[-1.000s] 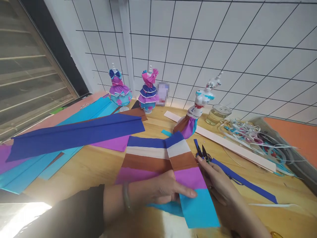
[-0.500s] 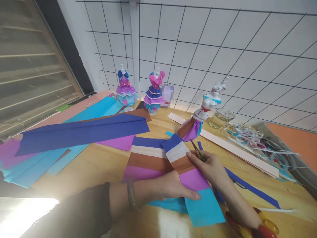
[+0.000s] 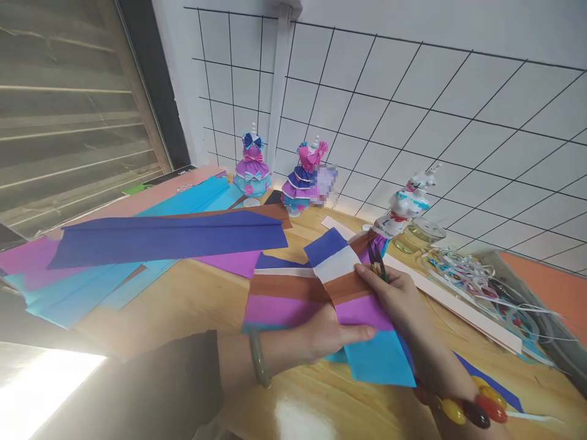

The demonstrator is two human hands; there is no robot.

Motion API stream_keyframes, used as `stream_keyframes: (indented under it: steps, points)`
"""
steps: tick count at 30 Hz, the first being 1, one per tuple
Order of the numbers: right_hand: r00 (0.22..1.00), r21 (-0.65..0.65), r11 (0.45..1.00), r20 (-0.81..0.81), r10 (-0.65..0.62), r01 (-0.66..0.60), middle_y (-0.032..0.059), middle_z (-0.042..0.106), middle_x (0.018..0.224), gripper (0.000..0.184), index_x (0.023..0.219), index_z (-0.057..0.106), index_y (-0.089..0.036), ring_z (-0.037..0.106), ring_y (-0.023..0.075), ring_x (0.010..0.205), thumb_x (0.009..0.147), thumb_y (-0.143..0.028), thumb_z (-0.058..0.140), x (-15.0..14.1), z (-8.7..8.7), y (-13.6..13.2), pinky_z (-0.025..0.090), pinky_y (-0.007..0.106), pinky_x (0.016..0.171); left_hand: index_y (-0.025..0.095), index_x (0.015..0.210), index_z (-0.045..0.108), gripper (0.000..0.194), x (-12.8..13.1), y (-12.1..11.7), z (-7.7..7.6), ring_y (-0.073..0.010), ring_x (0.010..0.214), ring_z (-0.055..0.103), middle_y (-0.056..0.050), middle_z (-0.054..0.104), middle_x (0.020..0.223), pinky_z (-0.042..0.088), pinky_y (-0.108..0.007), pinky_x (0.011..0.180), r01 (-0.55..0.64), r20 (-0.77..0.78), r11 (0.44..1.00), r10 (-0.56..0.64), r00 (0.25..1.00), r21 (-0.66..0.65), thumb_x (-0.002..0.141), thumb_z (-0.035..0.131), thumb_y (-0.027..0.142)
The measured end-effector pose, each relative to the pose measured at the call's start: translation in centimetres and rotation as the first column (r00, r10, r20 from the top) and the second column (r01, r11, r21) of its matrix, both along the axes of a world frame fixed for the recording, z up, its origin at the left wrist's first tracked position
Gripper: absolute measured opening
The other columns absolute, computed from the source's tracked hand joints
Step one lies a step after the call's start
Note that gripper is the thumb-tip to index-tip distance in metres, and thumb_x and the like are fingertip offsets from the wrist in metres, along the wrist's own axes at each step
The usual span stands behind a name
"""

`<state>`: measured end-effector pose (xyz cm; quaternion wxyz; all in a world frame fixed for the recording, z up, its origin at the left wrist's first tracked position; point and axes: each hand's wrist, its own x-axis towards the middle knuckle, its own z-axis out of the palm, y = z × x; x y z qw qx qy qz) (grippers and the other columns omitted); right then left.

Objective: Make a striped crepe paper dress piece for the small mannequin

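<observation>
My left hand (image 3: 332,333) pinches a striped paper strip (image 3: 355,299) at its purple band; the strip runs blue, white, brown, purple and cyan. The strip is lifted off the wooden table (image 3: 192,302). My right hand (image 3: 397,299) grips the strip's right edge and also holds small dark scissors (image 3: 376,264) that point upward. A wider striped sheet (image 3: 284,293) with the same colours lies flat under my left hand. Just behind the scissors stands a small white mannequin (image 3: 403,205) with a brown and purple paper skirt.
Long blue, cyan, purple and brown paper sheets (image 3: 165,238) cover the table's left side. Two dressed mini mannequins (image 3: 252,168) (image 3: 305,180) stand by the grid wall. A glass jar (image 3: 419,235), a white strip (image 3: 454,299) and tangled ribbon scraps (image 3: 477,278) lie at the right.
My right hand picked the scissors up from the table and moved to the strip's right edge. Both hands lifted the strip's far end. The camera tilted up and left.
</observation>
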<state>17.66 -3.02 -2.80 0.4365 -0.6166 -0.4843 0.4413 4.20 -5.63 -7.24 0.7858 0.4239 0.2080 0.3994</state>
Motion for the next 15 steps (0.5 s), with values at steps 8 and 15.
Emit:
stream_keyframes:
  steps: [8,15]
  points:
    - [0.986,0.067,0.992,0.123,-0.112,0.104,0.0029,0.067,0.079,0.035,0.077,0.067,-0.019,0.057,0.0139,0.064,0.075,-0.054,0.061,2.3,-0.6,-0.6,0.044,0.026,0.060,0.023,0.109,0.061,0.042,0.5,2.3,-2.3,-0.0188,0.101,0.058,-0.005,0.065,0.109,0.043,-0.032,0.090,-0.086,-0.038,0.976,0.080,0.996,-0.202,0.069,0.072,0.021]
    - [0.947,-0.243,0.948,-0.195,-0.256,0.206,-0.0043,0.038,0.044,0.052,0.068,0.058,-0.019,0.031,0.0076,0.040,0.077,-0.068,0.046,3.9,-2.4,-10.7,0.023,0.022,0.040,0.017,0.094,0.066,0.034,0.7,2.5,-2.0,-0.0203,0.100,0.058,-0.007,0.067,0.103,0.040,-0.036,0.094,-0.048,0.011,0.970,0.052,0.999,-0.239,0.062,0.076,0.016]
